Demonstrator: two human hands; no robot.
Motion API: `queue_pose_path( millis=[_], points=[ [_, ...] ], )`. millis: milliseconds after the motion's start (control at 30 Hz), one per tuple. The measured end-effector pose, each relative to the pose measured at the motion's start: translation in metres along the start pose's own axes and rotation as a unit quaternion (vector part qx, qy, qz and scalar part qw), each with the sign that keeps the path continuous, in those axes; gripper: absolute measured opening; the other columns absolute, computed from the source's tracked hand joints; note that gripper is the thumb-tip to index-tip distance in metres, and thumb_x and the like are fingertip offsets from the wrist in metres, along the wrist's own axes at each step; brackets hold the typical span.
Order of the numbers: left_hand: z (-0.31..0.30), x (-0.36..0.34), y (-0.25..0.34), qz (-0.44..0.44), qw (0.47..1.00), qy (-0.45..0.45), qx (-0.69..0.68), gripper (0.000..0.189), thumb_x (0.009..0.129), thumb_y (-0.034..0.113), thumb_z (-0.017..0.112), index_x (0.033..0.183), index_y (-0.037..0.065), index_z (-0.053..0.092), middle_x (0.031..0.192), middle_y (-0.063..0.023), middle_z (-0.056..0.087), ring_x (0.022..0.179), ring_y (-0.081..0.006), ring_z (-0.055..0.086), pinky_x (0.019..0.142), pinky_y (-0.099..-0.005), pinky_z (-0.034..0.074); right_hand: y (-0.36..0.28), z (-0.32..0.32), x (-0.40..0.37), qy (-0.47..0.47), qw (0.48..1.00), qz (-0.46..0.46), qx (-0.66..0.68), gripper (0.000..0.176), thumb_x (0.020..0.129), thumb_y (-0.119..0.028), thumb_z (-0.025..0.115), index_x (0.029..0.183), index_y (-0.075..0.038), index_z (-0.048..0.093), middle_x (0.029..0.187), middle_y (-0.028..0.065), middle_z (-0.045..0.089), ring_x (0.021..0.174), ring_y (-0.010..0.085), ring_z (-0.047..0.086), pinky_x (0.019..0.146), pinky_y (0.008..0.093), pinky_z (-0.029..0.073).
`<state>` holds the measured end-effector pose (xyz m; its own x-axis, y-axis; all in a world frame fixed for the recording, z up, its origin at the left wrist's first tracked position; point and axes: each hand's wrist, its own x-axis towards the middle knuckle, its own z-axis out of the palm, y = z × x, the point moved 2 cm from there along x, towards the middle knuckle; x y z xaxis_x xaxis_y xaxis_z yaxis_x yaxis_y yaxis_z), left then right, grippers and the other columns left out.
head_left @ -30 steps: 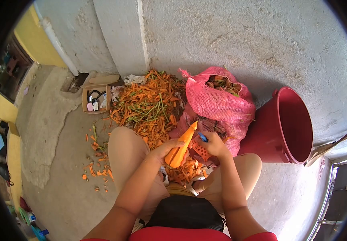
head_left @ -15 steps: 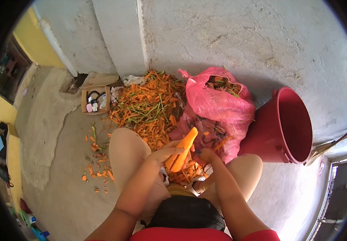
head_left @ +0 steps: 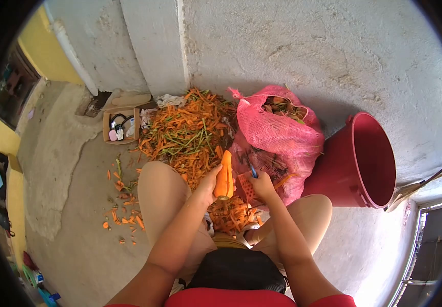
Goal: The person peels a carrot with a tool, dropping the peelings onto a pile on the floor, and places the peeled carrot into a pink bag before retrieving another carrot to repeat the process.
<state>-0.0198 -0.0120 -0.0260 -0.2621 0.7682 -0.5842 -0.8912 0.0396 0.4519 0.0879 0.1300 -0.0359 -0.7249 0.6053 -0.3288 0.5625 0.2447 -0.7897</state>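
Observation:
My left hand [head_left: 209,185] grips a carrot [head_left: 224,176] upright between my knees. Its surface is bright orange with flat pared faces, and its broad end points toward me. Just to the right, my right hand [head_left: 262,185] is closed around a slim blue-handled tool [head_left: 253,170]; its working end is too small to make out. The tool is apart from the carrot. Below both hands lie carrot peelings [head_left: 228,217] between my feet. An orange-red perforated plastic piece [head_left: 245,187] shows beside my right hand.
A large heap of carrot peelings and green stalks [head_left: 187,135] lies ahead against the wall. Right of it sits a filled pink mesh sack [head_left: 277,125], then a tilted red bucket [head_left: 333,163]. A small cardboard box [head_left: 121,126] stands left of the heap.
The carrot has turned more upright, its broad end now nearer me. My right hand has moved forward, away from the carrot, and the blue tool shows more clearly.

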Motion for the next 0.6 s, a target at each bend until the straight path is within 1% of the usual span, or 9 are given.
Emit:
queue_pose_path(
  millis=[67,167,267,367,400,467,500,567,600],
  points=[
    [0.002,-0.001,0.002,0.009,1.000,0.024,0.015,0.039,0.086,0.038,0.039,0.102,0.004,0.046,0.081,-0.0157,0.056,0.070,-0.0267,0.059,0.062,-0.0376,0.050,-0.008,-0.004,-0.005,-0.011,1.000,0.010,0.010,0.030,0.078,-0.027,0.054,0.081,0.003,0.056,0.055,0.0157,0.047,0.051,0.0273,0.047,0.053,0.0363,0.037],
    [0.001,0.000,0.002,0.004,0.999,0.016,0.034,0.038,0.085,0.038,0.041,0.102,0.004,0.046,0.079,-0.0151,0.056,0.066,-0.0263,0.059,0.060,-0.0380,0.050,-0.014,-0.005,-0.013,0.005,0.999,-0.028,0.015,0.031,0.078,-0.028,0.054,0.082,0.002,0.056,0.054,0.0150,0.046,0.050,0.0268,0.047,0.052,0.0360,0.036],
    [0.007,-0.007,0.003,-0.024,0.999,-0.013,0.047,0.039,0.084,0.039,0.043,0.102,0.005,0.046,0.078,-0.0139,0.056,0.064,-0.0257,0.058,0.059,-0.0385,0.050,-0.033,-0.009,-0.030,0.023,0.997,-0.056,-0.052,0.031,0.078,-0.028,0.054,0.082,0.003,0.056,0.054,0.0149,0.047,0.050,0.0274,0.047,0.051,0.0359,0.037],
    [0.006,-0.003,-0.001,-0.035,0.990,-0.071,0.113,0.041,0.083,0.041,0.045,0.102,0.005,0.047,0.076,-0.0125,0.056,0.063,-0.0252,0.058,0.058,-0.0375,0.050,-0.013,-0.007,-0.026,0.145,0.965,-0.098,-0.196,0.032,0.078,-0.028,0.054,0.078,0.004,0.055,0.053,0.0149,0.048,0.050,0.0290,0.047,0.050,0.0359,0.037],
    [0.007,-0.004,-0.001,-0.035,0.985,-0.094,0.143,0.042,0.083,0.042,0.045,0.102,0.005,0.047,0.076,-0.0120,0.056,0.063,-0.0250,0.058,0.058,-0.0369,0.050,-0.013,-0.011,-0.025,0.141,0.973,-0.080,-0.165,0.032,0.078,-0.028,0.054,0.077,0.004,0.055,0.053,0.0145,0.048,0.049,0.0276,0.047,0.050,0.0353,0.037],
    [0.007,-0.008,-0.002,-0.045,0.986,-0.109,0.120,0.043,0.082,0.043,0.046,0.102,0.005,0.048,0.076,-0.0110,0.056,0.064,-0.0245,0.058,0.057,-0.0352,0.050,-0.015,-0.019,-0.024,0.133,0.985,-0.043,-0.104,0.032,0.078,-0.028,0.055,0.074,0.003,0.054,0.054,0.0136,0.049,0.049,0.0248,0.046,0.049,0.0341,0.038],
    [0.008,-0.010,-0.001,-0.050,0.986,-0.116,0.109,0.043,0.082,0.043,0.046,0.102,0.005,0.049,0.076,-0.0105,0.056,0.064,-0.0242,0.058,0.057,-0.0343,0.050,-0.016,-0.019,-0.024,0.119,0.991,-0.043,-0.042,0.029,0.078,-0.026,0.055,0.073,0.002,0.054,0.053,0.0100,0.048,0.047,0.0202,0.044,0.048,0.0321,0.036],
    [0.003,-0.005,-0.003,-0.028,0.995,-0.074,0.059,0.043,0.081,0.043,0.048,0.102,0.006,0.049,0.077,-0.0099,0.056,0.066,-0.0239,0.058,0.059,-0.0343,0.049,-0.017,-0.020,-0.024,0.091,0.992,-0.044,0.081,0.024,0.079,-0.022,0.056,0.072,0.001,0.054,0.050,0.0027,0.045,0.045,0.0110,0.039,0.044,0.0280,0.032],
    [0.004,-0.005,-0.002,-0.017,0.998,-0.054,0.035,0.042,0.081,0.043,0.049,0.102,0.006,0.049,0.077,-0.0096,0.056,0.067,-0.0238,0.058,0.059,-0.0344,0.049,-0.016,-0.021,-0.024,0.090,0.992,-0.026,0.087,0.025,0.079,-0.024,0.056,0.072,0.000,0.055,0.052,0.0038,0.047,0.047,0.0117,0.040,0.046,0.0285,0.034]
  ],
)
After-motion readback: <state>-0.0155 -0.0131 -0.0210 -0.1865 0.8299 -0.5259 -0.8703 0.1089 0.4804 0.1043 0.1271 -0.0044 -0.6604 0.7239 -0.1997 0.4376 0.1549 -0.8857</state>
